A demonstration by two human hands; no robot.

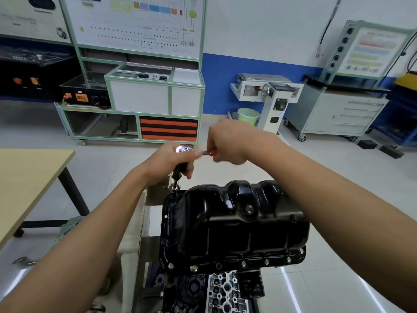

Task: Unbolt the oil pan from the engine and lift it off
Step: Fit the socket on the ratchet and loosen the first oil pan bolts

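ratchet [184, 149]: handle mostly hidden in right hand [228, 143] | engine [222, 292]: cut by bottom edge | wall chart [135, 30]: text unreadable

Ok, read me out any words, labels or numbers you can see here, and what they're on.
None can be read.
Wiring board: print too small and blurred.
Poster on the right stand: blurred.
Orange labels on the black box: blurred.
Oil pan: no marking shows.
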